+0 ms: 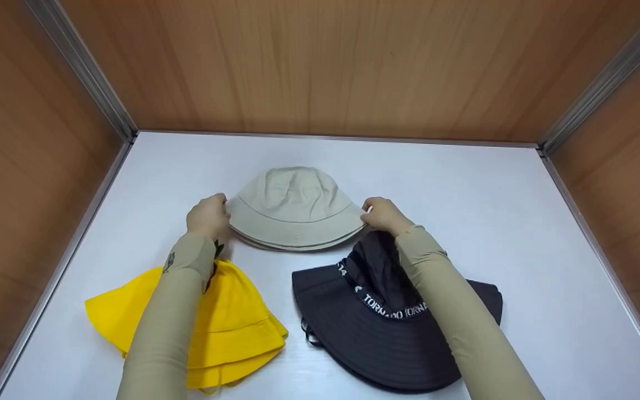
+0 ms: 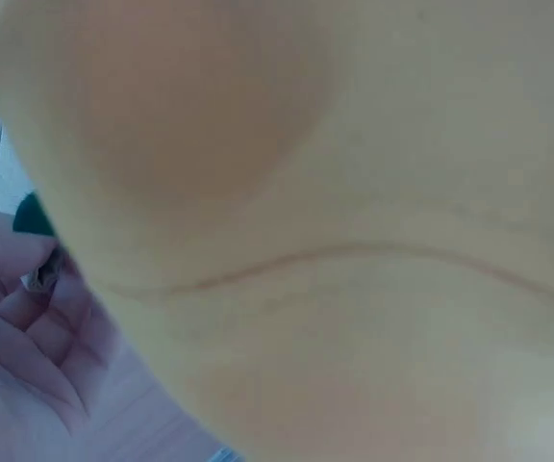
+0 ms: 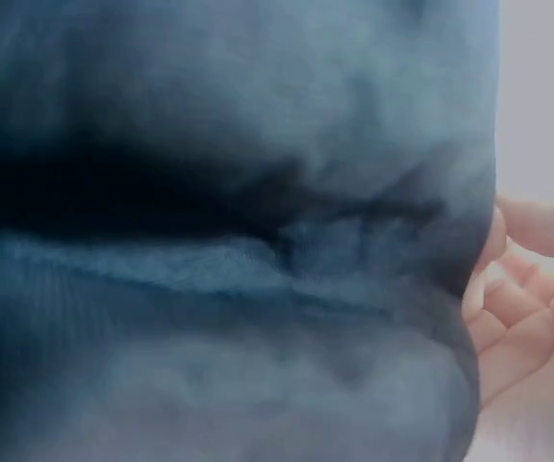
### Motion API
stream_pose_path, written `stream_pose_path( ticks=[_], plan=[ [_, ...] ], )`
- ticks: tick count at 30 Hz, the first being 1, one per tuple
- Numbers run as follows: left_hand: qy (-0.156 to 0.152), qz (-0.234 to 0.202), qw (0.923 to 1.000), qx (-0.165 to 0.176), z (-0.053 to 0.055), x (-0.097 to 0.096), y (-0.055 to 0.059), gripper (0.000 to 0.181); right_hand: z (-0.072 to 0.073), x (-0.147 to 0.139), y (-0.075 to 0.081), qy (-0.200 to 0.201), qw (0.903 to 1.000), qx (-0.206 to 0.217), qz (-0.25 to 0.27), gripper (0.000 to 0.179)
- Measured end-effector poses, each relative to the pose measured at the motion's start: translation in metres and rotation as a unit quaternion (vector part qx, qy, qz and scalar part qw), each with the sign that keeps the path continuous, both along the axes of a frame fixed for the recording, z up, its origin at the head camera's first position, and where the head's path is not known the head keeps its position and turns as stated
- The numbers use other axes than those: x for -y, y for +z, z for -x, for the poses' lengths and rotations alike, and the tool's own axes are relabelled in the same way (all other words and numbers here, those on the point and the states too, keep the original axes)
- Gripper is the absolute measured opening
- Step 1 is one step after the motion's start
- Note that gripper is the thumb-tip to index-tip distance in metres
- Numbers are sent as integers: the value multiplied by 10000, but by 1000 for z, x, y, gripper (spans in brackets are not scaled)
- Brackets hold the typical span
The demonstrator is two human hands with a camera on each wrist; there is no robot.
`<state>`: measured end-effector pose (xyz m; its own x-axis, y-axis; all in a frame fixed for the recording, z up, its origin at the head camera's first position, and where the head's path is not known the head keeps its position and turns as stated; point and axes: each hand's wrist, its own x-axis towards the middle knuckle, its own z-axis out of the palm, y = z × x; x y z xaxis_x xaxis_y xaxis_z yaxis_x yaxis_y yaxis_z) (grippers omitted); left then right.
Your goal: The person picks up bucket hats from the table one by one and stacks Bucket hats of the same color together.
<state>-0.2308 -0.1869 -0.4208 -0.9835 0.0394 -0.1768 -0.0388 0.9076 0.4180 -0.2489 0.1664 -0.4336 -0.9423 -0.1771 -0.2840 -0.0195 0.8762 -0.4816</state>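
A beige bucket hat point(image 1: 298, 205) lies folded flat on the white table, crown toward the back. At its left brim end my left hand point(image 1: 208, 215) pinches the edge. My right hand point(image 1: 385, 215) pinches the right brim end between thumb and finger. Yellow cloth point(image 2: 335, 173) fills most of the left wrist view, hiding the beige hat there; the left hand's point(image 2: 32, 337) curled fingers show at the left. In the right wrist view, blurred dark cloth point(image 3: 210, 385) covers most of the picture, with the right hand point(image 3: 527, 318) at its right edge.
A yellow hat point(image 1: 236, 328) lies under my left forearm. Beneath my right forearm is a black wide-brimmed hat point(image 1: 375, 344) with a white-lettered band. Wood-grain panels with metal edging enclose the white table point(image 1: 531, 239) at the back and both sides.
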Motion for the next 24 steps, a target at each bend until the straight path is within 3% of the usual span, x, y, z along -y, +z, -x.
stream_pose_path(
  ticks=[6, 9, 10, 13, 16, 17, 24],
  plan=[
    [239, 295, 9993, -64, -3, -3, -4, 30, 1, -1, -10, 56, 9996, -116, -238, 20],
    [305, 357, 9989, -30, -3, -5, -9, 31, 8, -7, -23, 55, 9996, -90, -257, 22],
    [319, 373, 9988, -25, -3, -6, -11, 31, 13, -11, -35, 121, 9994, -258, -197, 23],
    [377, 382, 9986, -1, -2, -8, -17, 28, 17, -14, -42, 94, 9995, -211, -236, 23],
    [451, 446, 9980, 78, -2, -9, -21, 26, 12, -12, -38, -59, 9995, -274, -165, 21],
    [476, 456, 9978, 95, -2, -9, -21, 26, 6, -7, -27, -198, 9994, -180, -197, 20],
    [491, 500, 9975, -9, -2, -12, -18, 27, -4, -5, -11, -531, 9938, -973, -37, 18]
  ],
)
